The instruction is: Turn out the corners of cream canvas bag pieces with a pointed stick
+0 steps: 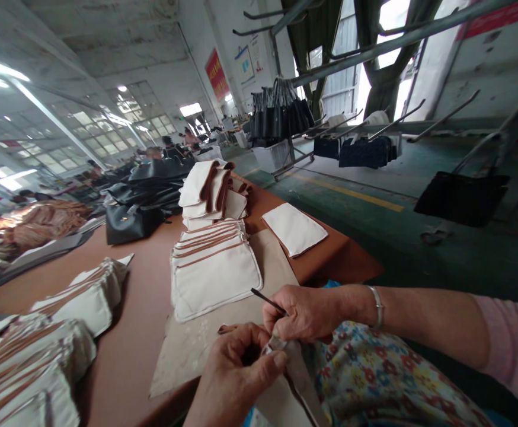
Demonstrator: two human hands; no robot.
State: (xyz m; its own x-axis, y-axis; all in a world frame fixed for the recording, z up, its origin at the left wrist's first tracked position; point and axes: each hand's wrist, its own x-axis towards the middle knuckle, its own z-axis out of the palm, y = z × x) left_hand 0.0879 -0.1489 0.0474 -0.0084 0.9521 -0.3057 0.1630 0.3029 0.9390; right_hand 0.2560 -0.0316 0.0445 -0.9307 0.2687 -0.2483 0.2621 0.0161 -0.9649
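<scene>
My left hand (241, 370) pinches the edge of a cream fabric piece (283, 394) with a brown strip along it, low in the head view. My right hand (301, 311) is closed at the same edge, touching the piece beside my left fingertips. A thin dark tool (265, 299) sticks out of my right fist, pointing up and left. The lower part of the piece hangs over my lap. Beyond my hands, overlapping cream pieces with brown edges (218, 267) lie on a beige board (183, 356).
More cream pieces (214, 190) are piled behind, and one lies apart (294, 228) at the right. Other stacks (28, 367) fill the left. Black bags (134, 222) sit farther back on the brown table (121, 356). A metal rack (374, 44) stands right.
</scene>
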